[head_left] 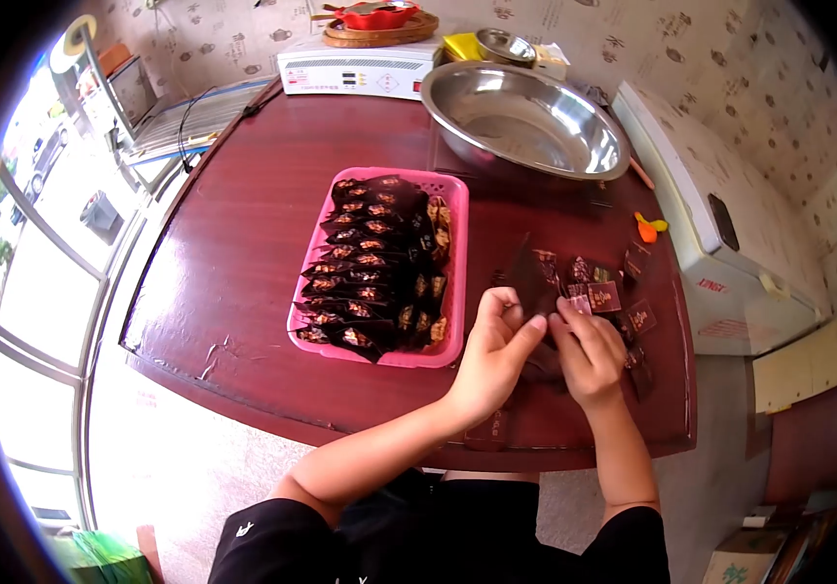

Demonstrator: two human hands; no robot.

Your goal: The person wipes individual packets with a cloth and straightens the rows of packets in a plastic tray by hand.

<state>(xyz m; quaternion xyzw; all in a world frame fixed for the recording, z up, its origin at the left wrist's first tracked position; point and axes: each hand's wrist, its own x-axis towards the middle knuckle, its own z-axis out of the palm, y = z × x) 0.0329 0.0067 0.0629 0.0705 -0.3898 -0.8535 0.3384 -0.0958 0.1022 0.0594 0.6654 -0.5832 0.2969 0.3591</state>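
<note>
My left hand [501, 343] and my right hand [589, 355] meet over the right part of the red table, both closed on one dark packet [532, 292]. The packet stands up between the fingertips. Just beyond and to the right of my right hand lie several loose dark packets [639, 316] with printed labels. Left of my left hand is a pink basket [455, 282], filled with rows of dark packets [360, 258] that show brownish contents. Another dark packet [486, 428] lies near the table's front edge, partly under my left wrist.
A large steel bowl [525, 122] stands at the back of the red table [243, 263], beside a white appliance [355, 73] with a red dish [376, 15] on top. Small orange and yellow items [647, 229] lie at the right. A white freezer [730, 234] adjoins the right edge.
</note>
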